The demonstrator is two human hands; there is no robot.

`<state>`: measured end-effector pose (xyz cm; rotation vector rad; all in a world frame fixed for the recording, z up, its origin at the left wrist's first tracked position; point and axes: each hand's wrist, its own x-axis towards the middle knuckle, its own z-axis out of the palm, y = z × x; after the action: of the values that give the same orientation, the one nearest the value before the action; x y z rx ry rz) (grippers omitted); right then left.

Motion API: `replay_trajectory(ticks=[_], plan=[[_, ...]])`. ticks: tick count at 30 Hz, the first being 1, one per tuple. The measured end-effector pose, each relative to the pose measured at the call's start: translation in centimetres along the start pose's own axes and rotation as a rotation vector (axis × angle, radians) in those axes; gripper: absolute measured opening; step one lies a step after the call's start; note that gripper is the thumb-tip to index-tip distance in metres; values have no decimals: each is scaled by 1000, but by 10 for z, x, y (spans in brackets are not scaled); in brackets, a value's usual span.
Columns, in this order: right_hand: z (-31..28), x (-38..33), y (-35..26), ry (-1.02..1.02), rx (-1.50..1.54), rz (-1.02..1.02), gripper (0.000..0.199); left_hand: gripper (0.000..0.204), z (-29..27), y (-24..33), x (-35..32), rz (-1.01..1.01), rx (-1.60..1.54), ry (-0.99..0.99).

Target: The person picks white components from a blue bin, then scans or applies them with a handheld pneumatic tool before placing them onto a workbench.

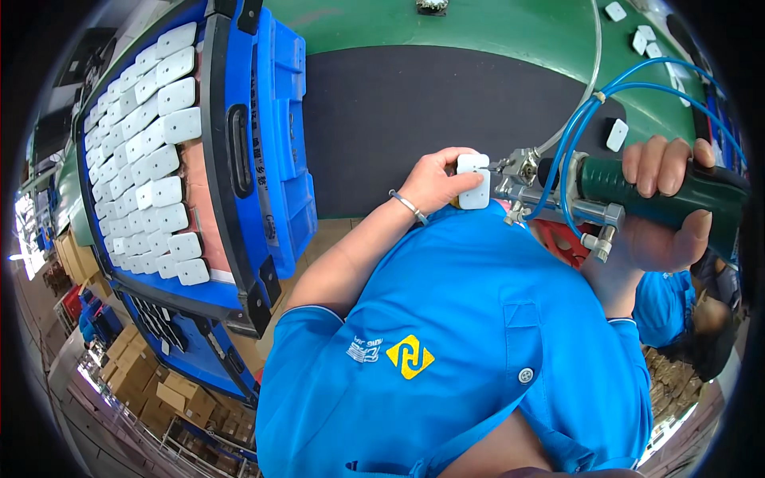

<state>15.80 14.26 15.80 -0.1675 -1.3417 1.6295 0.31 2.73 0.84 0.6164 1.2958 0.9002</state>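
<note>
My left hand (430, 185) pinches a small white plate (474, 196) with rounded corners and small holes, held just in front of my blue shirt. My right hand (663, 166) wraps round the dark green body of an air tool (610, 182), with metal fittings and blue hoses. The tool's metal front end points left and comes right up to the plate's edge; whether it touches cannot be made out. Another white plate (617, 135) lies on the black mat (430, 103) beyond the tool.
On the left a blue crate (225, 171) with black edging holds overlapping rows of white plates (175, 95). A blue plastic bin (299, 211) stands against it. Loose white pieces (644, 36) lie at the far right of the green table (526, 28). Blue hoses (629, 84) arch overhead. Another person (665, 307) is at right.
</note>
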Motion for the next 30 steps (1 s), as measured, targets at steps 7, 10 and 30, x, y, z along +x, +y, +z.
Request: replay_trajectory(ticks=[7, 10, 30], plan=[[-4, -4, 0, -4, -7, 11, 44, 36, 6, 8, -2, 3, 98, -26], [-4, -6, 5, -118, 0, 7, 43, 36, 7, 5, -5, 2, 142, 21], [1, -17, -9, -9, 13, -23, 51, 34, -2, -10, -9, 53, -75, 141]])
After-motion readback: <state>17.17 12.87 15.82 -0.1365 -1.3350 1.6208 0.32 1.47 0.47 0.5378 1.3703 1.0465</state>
